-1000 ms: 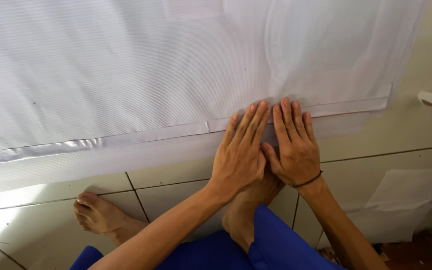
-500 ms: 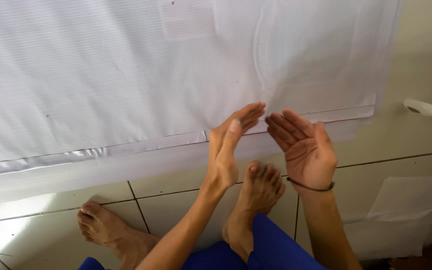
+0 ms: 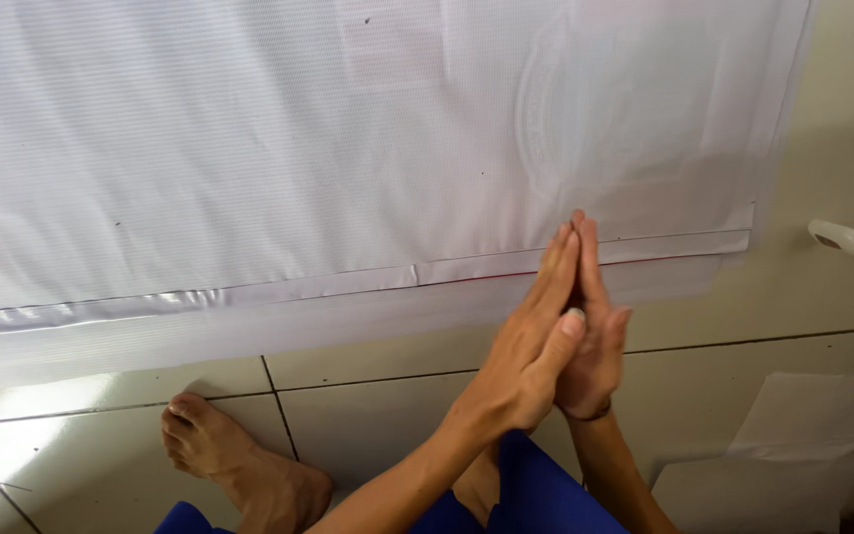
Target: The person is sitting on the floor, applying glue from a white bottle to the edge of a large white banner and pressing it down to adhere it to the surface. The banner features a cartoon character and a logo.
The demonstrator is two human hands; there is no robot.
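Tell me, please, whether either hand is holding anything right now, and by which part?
Nothing is held. The left hand and right hand are pressed palm to palm, raised above the white sheet near its folded hem.

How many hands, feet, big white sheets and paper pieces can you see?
Hands: 2, the left hand and right hand, pressed palm to palm
Bare feet: 1 in clear view, the foot on the tiled floor
Big white sheets: 1, the white sheet
Paper pieces: 2, the papers lower right
Total: 6

The left hand hides most of the right hand; the white sheet runs off-frame.
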